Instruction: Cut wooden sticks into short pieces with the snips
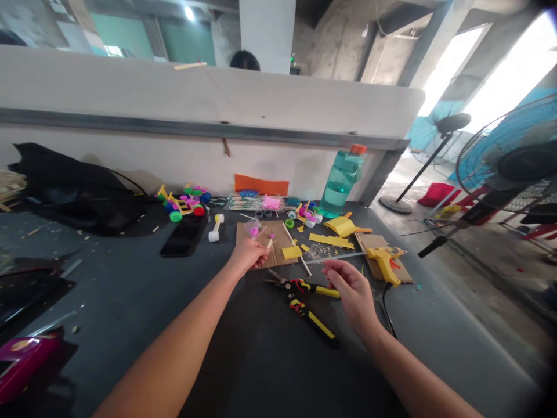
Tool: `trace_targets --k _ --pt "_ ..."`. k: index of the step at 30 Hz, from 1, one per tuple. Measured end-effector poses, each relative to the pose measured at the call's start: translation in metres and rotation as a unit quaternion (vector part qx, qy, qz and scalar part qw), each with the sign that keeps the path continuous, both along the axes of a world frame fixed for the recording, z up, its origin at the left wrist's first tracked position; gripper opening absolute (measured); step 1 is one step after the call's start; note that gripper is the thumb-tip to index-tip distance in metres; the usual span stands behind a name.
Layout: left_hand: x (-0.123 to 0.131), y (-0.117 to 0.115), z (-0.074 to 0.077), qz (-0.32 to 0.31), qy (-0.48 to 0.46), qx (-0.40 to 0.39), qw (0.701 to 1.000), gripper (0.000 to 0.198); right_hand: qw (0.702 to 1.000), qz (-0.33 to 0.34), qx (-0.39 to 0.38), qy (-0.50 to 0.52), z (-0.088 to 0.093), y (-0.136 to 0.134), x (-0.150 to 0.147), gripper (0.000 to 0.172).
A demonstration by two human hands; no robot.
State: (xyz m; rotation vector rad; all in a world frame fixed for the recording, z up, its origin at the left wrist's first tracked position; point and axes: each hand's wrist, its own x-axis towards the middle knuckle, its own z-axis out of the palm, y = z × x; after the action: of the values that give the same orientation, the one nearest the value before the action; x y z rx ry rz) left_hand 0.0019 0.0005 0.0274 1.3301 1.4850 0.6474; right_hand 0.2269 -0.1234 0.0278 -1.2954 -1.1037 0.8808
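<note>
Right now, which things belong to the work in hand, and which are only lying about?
In use: left hand pinching a thin stick; right hand beside the cutters; glue gun; cardboard.
Lying about: phone; water bottle; black bag; fan.

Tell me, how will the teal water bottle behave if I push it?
The teal water bottle stands tall and upright, so a push near its orange cap may tip it. It looks roughly half full, so it is probably fairly heavy, and a low push would likely slide it.
</note>
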Motion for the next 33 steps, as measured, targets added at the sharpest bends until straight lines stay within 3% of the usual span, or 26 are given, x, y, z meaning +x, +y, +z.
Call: trace_targets --k 5,13,17,22,26,28,31,33 --pt "0.006 0.003 -0.007 -0.022 0.047 0.016 0.999 0.024 0.999 0.008 0.002 -0.036 -0.001 0.0 -0.001 0.021" --pt "0.008 0.005 -0.003 -0.087 0.181 0.049 0.978 0.03 0.998 0.012 -0.004 -0.063 -0.004 0.001 0.001 0.022" --pt "0.008 0.005 -0.005 -0.097 0.178 0.058 0.978 0.032 0.997 0.006 0.004 -0.075 -0.003 0.001 0.001 0.024" --pt "-0.002 0.012 -0.005 -0.045 0.164 0.128 0.977 0.04 0.992 0.001 0.012 -0.129 0.0 -0.001 0.006 0.024" --pt "-0.013 0.013 -0.002 0.035 0.183 0.204 0.961 0.042 0.953 -0.026 0.032 -0.299 0.0 -0.001 0.01 0.031" --pt "-0.014 0.009 -0.005 0.059 0.202 0.264 0.941 0.035 0.926 -0.018 0.069 -0.37 0.0 0.0 0.009 0.026" --pt "-0.011 -0.001 -0.015 -0.001 0.237 0.411 0.88 0.024 0.887 0.032 0.085 -0.452 0.003 0.004 0.005 0.017" --pt "-0.007 -0.006 -0.021 -0.035 0.226 0.466 0.855 0.025 0.866 0.076 0.037 -0.492 0.007 0.01 0.002 0.019"
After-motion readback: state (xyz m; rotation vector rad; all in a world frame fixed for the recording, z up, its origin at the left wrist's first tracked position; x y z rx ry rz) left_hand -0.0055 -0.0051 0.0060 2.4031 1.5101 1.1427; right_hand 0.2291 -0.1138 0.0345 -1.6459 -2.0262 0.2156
